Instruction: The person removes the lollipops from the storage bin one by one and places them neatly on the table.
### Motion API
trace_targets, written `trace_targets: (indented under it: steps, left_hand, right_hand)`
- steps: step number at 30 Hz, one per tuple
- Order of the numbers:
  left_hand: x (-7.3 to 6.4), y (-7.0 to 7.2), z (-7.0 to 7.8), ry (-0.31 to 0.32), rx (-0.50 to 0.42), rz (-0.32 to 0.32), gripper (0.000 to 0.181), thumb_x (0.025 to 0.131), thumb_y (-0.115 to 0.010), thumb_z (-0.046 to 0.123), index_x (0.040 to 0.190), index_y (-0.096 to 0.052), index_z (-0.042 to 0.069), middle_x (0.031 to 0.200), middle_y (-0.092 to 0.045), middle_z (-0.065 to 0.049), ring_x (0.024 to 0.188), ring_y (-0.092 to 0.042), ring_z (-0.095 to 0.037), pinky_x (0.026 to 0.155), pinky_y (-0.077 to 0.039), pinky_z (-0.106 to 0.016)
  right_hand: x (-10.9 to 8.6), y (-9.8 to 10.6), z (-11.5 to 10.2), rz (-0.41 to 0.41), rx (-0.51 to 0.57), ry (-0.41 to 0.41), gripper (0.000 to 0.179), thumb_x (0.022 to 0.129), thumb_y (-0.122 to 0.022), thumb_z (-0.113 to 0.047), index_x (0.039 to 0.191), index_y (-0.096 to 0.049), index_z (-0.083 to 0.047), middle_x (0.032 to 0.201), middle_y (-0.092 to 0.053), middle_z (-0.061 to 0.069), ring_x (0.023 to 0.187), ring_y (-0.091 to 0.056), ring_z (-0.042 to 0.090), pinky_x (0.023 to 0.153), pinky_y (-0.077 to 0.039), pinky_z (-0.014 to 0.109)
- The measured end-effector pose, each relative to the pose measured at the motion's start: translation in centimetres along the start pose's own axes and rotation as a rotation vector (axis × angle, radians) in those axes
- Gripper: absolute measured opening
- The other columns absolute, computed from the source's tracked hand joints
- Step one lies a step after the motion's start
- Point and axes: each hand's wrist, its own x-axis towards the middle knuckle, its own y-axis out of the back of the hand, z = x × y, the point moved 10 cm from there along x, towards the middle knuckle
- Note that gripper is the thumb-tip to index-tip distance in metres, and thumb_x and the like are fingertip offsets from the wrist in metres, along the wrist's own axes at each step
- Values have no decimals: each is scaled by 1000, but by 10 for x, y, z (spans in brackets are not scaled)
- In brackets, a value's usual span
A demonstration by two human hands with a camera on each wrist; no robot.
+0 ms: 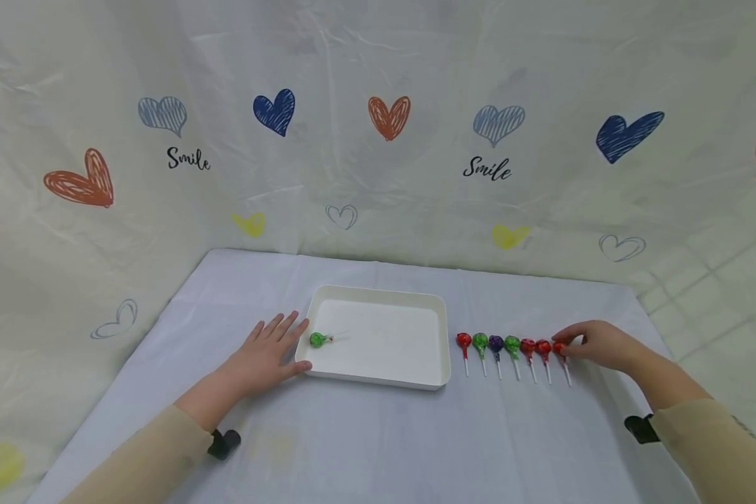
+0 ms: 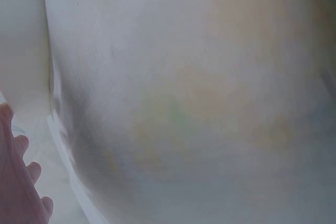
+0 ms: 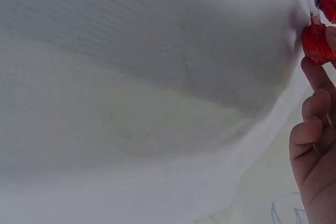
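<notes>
With fingers spread, my left hand (image 1: 261,360) touches the left rim of a white tray (image 1: 384,341). Inside that tray, at its left side, lies a green-wrapped lollipop (image 1: 318,339). My right hand (image 1: 601,345) pinches the head of the red lollipop (image 3: 316,44) at the right end of a row, between thumb and index finger. Its other fingers are curled in the right wrist view. The row beside it holds several lollipops, among them a purple one (image 1: 495,344), a green one (image 1: 512,344) and a red one (image 1: 463,340), sticks toward me.
A white cloth (image 1: 378,441) covers the table. Behind it hangs a pale curtain (image 1: 416,189) printed with hearts and the word Smile. The row of lollipops stands just right of the tray. Mostly cloth fills the left wrist view.
</notes>
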Motion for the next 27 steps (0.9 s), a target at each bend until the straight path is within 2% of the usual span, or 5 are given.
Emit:
trace_targets:
  steps: [7,15,27]
  left_hand:
    - [0,-1,0,-2,-8,1,96,89,-39,78,160,-17,17,166,-10,-10,151,-8,-37,119,-6,-60]
    - [0,-1,-1,-2,4,6,97,88,-35,80,160,-17,18,166,-10,-10,151,-9,-37,119,-7,-60]
    - [0,-1,-1,-2,3,9,96,88,-36,80,160,-18,18,166,-11,-10,151,-9,-37,119,-7,-60]
  right_hand:
    - [-1,0,-10,-2,-15,30,31,90,-72,-19,118,-71,-7,113,-65,13,97,-54,28,79,-54,42]
    - [0,-2,-6,-18,9,25,34,91,-72,-22,121,-70,-7,114,-66,12,95,-52,24,73,-51,32]
    - [-1,-3,-6,9,29,34,42,90,-74,-24,125,-66,-3,103,-64,6,90,-50,24,67,-48,31]
